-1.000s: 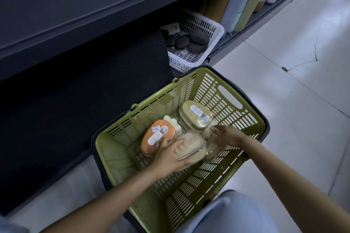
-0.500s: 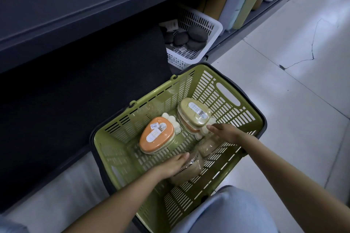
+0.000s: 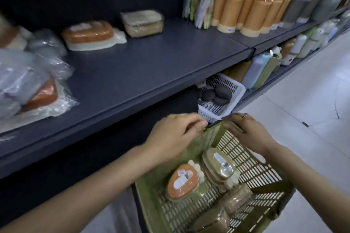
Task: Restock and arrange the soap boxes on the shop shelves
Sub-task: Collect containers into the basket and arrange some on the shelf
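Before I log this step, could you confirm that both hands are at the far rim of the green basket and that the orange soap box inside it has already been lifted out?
One detail is wrong. In the head view the left hand and right hand are at the far rim of the green basket, but the orange soap box lies inside it, not lifted out.

At your 5 o'clock, an olive-green slotted basket (image 3: 251, 168) holds an orange-lidded soap box (image 3: 182, 181) and a tan-lidded one (image 3: 219, 164); the shelf (image 3: 151, 66) at 12 o'clock is dark blue-grey.
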